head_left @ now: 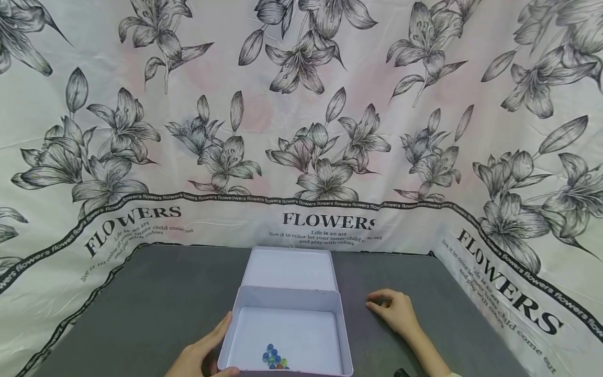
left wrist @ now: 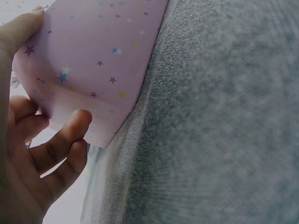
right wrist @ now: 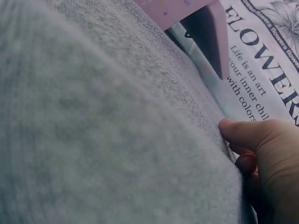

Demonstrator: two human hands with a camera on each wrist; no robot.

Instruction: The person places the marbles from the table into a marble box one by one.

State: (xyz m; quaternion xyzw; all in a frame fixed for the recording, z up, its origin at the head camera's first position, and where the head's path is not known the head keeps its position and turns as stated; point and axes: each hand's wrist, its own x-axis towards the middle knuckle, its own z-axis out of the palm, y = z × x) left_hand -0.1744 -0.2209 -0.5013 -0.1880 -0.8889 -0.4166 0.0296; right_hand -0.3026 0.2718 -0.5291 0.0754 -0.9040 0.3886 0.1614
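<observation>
A pale lilac box (head_left: 346,340) stands on the grey table with its lid (head_left: 292,267) hinged back behind it. Several glass marbles (head_left: 271,357), blue, green and reddish, lie inside near its front wall. My left hand (head_left: 200,351) holds the front left corner, fingers along the left wall and thumb at the front. In the left wrist view, the box's star-patterned outer side (left wrist: 100,56) is close to the fingers. Right of the box, my right hand (head_left: 395,312) is low over the table, fingers loosely curled, thumb near the index finger. No object shows between them.
Grey cloth covers the table (head_left: 165,298). Behind and at both sides hangs a white curtain (head_left: 256,220) printed with lilies and "FLOWERS" lettering. A small black object (head_left: 401,373) is partly visible at the bottom edge, near the right forearm.
</observation>
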